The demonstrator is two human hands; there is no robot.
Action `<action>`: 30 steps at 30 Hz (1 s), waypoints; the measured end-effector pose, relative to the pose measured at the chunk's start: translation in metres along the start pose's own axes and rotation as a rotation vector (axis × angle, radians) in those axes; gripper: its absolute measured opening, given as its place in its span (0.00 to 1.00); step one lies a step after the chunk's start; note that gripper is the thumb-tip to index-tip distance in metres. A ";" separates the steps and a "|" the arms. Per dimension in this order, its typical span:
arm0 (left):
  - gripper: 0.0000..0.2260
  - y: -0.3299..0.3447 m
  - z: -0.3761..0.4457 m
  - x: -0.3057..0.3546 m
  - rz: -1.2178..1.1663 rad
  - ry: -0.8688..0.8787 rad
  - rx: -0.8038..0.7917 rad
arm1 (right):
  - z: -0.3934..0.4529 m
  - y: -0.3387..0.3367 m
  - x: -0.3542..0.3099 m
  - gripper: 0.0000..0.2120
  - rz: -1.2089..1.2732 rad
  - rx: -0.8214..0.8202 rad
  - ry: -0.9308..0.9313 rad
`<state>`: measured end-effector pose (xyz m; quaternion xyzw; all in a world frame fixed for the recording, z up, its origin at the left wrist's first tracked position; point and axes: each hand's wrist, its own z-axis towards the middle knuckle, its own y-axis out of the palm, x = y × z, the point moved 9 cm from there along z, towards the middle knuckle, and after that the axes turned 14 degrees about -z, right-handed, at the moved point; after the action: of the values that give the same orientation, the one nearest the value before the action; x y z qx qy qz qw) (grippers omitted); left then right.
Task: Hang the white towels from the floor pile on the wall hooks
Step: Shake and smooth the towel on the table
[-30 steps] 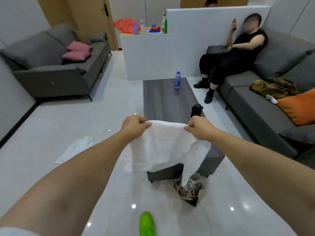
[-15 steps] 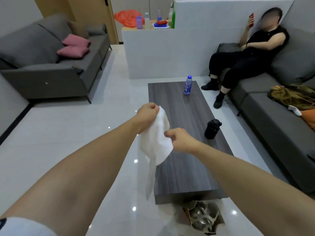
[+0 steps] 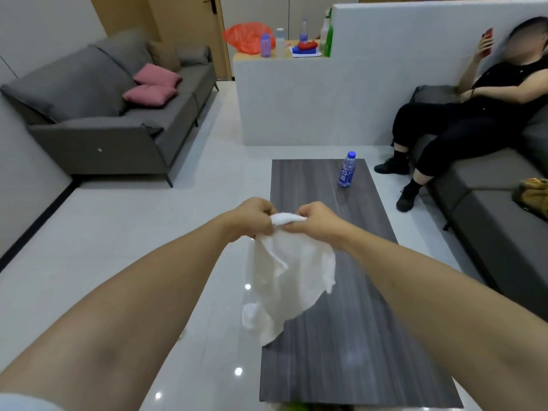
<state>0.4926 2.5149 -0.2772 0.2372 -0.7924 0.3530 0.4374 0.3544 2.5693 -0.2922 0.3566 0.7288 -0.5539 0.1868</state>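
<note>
A white towel (image 3: 289, 280) hangs crumpled in front of me, above the near left part of a dark coffee table (image 3: 350, 336). My left hand (image 3: 252, 216) and my right hand (image 3: 315, 221) both pinch its top edge, close together, with a short bunched strip of cloth stretched between them. The rest of the towel droops down to a loose corner over the table's left edge. No wall hooks and no floor pile are in view.
A blue water bottle (image 3: 346, 169) stands at the table's far end. A grey sofa (image 3: 112, 114) with pink cushions is at the left. A person in black (image 3: 462, 123) sits on the right sofa, feet near the table. A white partition (image 3: 326, 93) stands behind.
My hands came together on the towel's top edge after holding it spread wide. The view moved forward over the table; the floor towel, the black flask and the bag are out of sight.
</note>
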 end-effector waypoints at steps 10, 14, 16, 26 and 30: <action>0.13 -0.023 0.081 0.018 0.894 0.101 0.180 | 0.069 -0.057 0.076 0.06 -0.651 -0.037 0.144; 0.08 -0.072 0.107 0.093 0.893 0.255 0.424 | 0.075 -0.163 0.042 0.13 -0.558 0.512 0.196; 0.07 -0.100 0.104 0.155 0.840 0.374 0.585 | 0.070 -0.219 0.006 0.14 -0.556 0.694 0.166; 0.08 -0.137 0.026 0.267 0.646 0.633 0.910 | -0.014 -0.317 -0.063 0.16 -0.709 1.104 0.041; 0.09 -0.104 0.010 0.212 0.535 0.627 0.833 | -0.043 -0.267 -0.030 0.11 -0.802 1.086 0.029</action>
<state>0.4516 2.4265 -0.0615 0.0650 -0.4519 0.7862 0.4165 0.1861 2.5654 -0.0785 0.1092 0.4254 -0.8633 -0.2486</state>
